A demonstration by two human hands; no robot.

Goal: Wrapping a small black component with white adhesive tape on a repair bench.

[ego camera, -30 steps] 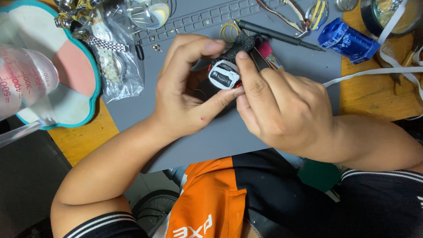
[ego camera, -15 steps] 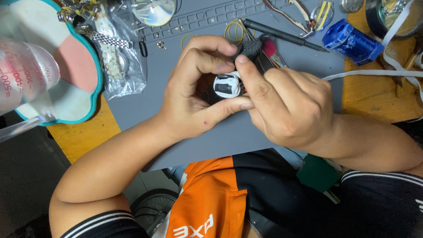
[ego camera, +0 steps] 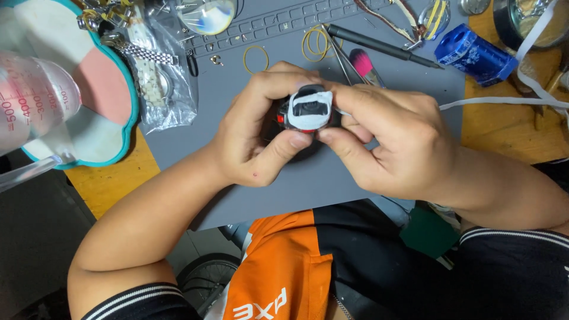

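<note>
Watch case (ego camera: 307,108) raised slightly since earlier, face-up, pinched closed by left hand (ego camera: 255,136) and right hand (ego camera: 391,142); blue box (ego camera: 474,54) at upper right.

A wooden table (ego camera: 112,184) of warm orange-brown fills the scene, its top showing at the left and at the right edge. A grey work mat (ego camera: 332,178) covers most of it, lying slightly askew, one corner reaching past the table's near edge. Below the table edge the floor (ego camera: 35,249) is dark grey and dim. Part of a round black wheel (ego camera: 201,278) shows low down there. The light is even and soft, with faint shadows on the mat.
</note>
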